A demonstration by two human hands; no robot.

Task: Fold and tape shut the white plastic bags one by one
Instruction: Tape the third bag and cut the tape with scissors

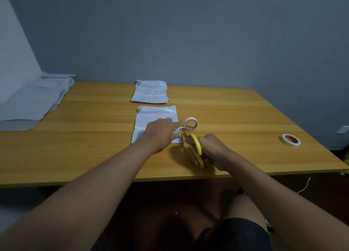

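A folded white plastic bag (151, 118) lies flat in the middle of the wooden table (236, 115). My left hand (160, 131) rests on its near right part, index finger stretched along a strip of tape towards the white tape roll (191, 124), which stands on edge just right of the bag. My right hand (209, 150) grips yellow-handled scissors (196, 148), whose blades point at the tape strip between bag and roll. Another folded white bag (150, 91) lies further back.
A pile of flat white bags (32, 101) covers the far left of the table. A second tape roll (291, 140) lies flat near the right edge. My knees show below the table's front edge. A grey wall stands behind.
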